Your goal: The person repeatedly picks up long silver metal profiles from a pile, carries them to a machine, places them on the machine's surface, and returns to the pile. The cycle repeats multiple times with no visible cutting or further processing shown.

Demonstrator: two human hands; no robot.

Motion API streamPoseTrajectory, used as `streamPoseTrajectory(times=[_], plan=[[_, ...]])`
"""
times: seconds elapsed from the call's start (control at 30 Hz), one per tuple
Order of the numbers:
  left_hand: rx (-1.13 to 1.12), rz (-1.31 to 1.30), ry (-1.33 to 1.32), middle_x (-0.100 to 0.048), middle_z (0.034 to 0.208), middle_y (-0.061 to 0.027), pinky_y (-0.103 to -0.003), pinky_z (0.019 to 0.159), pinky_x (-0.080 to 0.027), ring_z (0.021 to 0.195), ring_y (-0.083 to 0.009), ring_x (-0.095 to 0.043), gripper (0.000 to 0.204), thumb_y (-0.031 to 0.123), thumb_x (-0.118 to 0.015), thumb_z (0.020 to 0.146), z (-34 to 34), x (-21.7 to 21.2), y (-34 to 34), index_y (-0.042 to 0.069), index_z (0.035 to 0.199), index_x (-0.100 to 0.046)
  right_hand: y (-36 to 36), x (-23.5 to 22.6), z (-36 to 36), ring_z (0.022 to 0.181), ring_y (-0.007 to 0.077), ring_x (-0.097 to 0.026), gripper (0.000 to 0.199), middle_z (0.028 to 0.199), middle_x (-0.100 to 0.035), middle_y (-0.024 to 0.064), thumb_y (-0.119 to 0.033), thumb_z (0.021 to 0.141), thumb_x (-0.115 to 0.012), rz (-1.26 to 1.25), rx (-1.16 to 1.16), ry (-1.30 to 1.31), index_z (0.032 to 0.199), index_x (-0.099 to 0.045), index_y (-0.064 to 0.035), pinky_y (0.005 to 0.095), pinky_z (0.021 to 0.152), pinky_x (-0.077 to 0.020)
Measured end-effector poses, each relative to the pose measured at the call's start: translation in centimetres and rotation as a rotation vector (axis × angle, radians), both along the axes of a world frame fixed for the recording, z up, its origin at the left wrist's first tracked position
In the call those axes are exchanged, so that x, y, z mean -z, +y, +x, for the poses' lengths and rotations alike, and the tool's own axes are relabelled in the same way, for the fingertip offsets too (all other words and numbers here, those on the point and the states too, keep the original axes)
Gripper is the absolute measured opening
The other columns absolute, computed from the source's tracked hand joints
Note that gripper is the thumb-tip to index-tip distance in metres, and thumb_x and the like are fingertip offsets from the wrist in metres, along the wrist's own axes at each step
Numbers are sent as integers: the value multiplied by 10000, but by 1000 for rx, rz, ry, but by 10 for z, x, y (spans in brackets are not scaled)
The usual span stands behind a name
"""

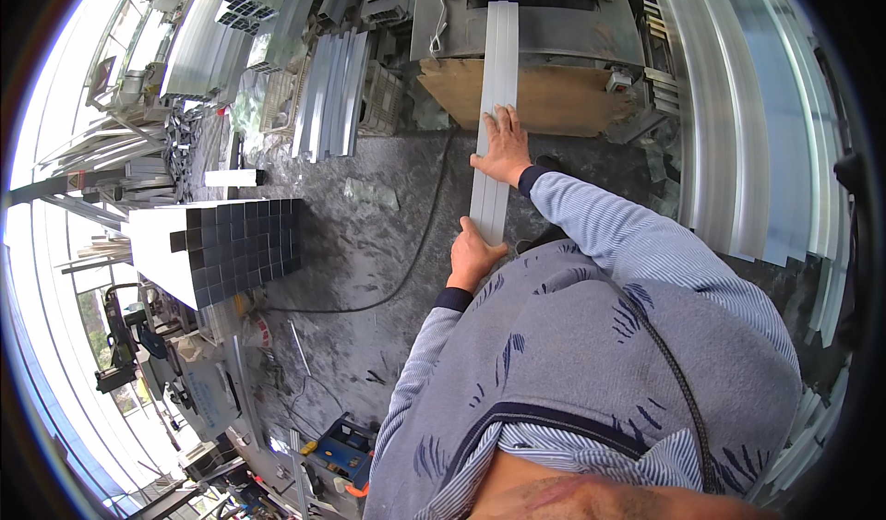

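Observation:
A long silver aluminium profile (pixel 500 49) with lengthwise grooves runs straight away from my body, its far end over a dark metal machine table. My left hand (pixel 472 257) is closed on the near end, its thumb lying along the left edge; the fingers are partly hidden. Farther along, my right hand (pixel 505 149) grips across the profile from the right side. Its thumb reaches the left edge and its fingertips rest on the top face. The profile's near tip is hidden by my left hand and body.
Behind a brown board (pixel 544 95) stands the machine table (pixel 434 31). Bundled square tubes (pixel 198 49) and upright profiles (pixel 328 95) are at the far left. A stack of tubes (pixel 245 243) lies left, beside a black cable (pixel 420 252). Long profiles (pixel 711 105) line the right. A blue toolbox (pixel 346 451) sits near left.

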State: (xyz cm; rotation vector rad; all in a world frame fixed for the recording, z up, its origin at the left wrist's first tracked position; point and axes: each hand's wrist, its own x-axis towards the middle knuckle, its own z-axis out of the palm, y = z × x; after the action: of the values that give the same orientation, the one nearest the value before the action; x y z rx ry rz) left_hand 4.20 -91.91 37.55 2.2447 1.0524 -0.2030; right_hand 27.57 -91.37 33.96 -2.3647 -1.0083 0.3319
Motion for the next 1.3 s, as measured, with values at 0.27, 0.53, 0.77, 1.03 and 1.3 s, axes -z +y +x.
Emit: streamPoseTrajectory(times=[0.27,0.53,0.77,1.03,1.3], plan=[[40,-13,-54,-748,1046,-400,-579,911,-621,1032,-548,-766,787,458,-910,835,-21,-12,-5,-61,1215,-456,-36,43,-7,1315,384,-663,558,1381,-720,228,-208,906,-821,452,397,1841,1381,-664,37,518,1204,-495],[-156,-267,-274,-801,1060,-167,-385,840,-591,911,-271,-762,415,326,-778,1045,-48,23,29,-15,1272,-710,-45,67,-25,1201,364,-725,466,1340,-742,227,-125,973,-781,526,324,1756,1371,-674,93,505,1100,-572],[-360,-461,-377,-787,1093,-114,-353,883,-587,991,-176,-728,497,317,-785,1073,-55,50,27,47,1463,-634,-50,35,-41,1033,333,-779,407,1169,-792,217,-144,978,-839,426,304,1340,1263,-731,125,484,902,-633],[-372,-808,-248,-776,1172,-70,-349,906,-571,1002,-191,-723,586,485,-689,1133,-52,69,32,-1,1459,-671,-48,38,-43,1157,394,-775,647,1275,-761,320,-283,914,-808,275,269,1032,1356,-646,160,461,991,-622],[-400,-1037,-255,-774,1239,-110,-388,948,-579,1086,-224,-736,575,472,-743,1096,-55,46,35,31,1459,-676,-59,29,-37,1260,437,-728,703,1386,-692,364,-281,946,-756,159,185,843,1446,-526,155,486,1077,-589]])
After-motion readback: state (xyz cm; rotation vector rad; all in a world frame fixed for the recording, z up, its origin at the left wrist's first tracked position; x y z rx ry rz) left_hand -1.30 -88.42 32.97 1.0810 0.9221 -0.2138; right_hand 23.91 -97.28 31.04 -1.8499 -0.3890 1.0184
